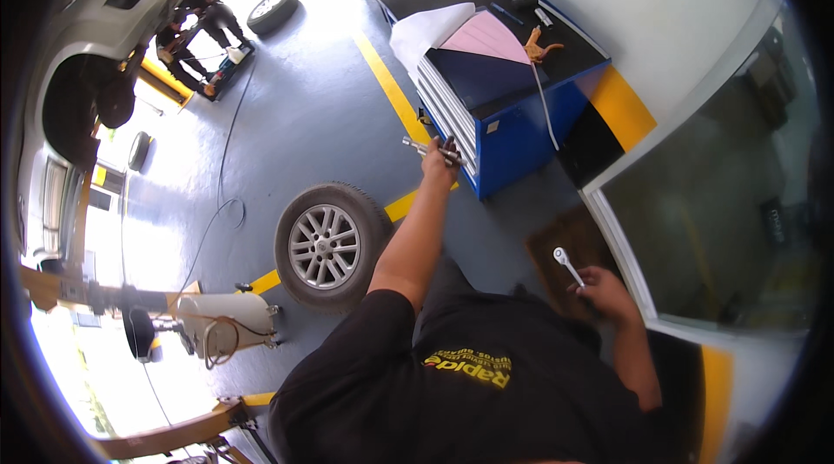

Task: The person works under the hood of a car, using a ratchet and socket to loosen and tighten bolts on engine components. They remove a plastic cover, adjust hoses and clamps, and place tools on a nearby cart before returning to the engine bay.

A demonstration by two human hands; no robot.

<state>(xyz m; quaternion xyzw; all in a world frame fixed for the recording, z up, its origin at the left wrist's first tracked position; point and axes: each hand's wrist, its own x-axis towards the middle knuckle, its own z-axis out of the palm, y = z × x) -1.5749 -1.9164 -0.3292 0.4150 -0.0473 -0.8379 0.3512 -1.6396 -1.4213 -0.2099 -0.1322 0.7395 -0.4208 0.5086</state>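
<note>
My left hand (439, 160) reaches forward with its fingers closed round a shiny metal socket extension (415, 146). It is beside the drawer fronts of a blue tool cabinet (512, 142); whether it touches them I cannot tell. Down at my right side, my right hand (606, 292) grips a chrome ratchet wrench (566, 264) by its handle, with the round head pointing up and away. A wheel with a silver alloy rim (325, 235) lies on the floor to the left of my left forearm.
On the cabinet are pink paper (486, 36) and an orange-brown glove (540, 47). A glass panel (712, 195) borders the right. At left are a raised vehicle (78, 56), a pale cylindrical tank (228, 325) and a hose (224, 151). Two people (195, 38) work far left, near another wheel (272, 10).
</note>
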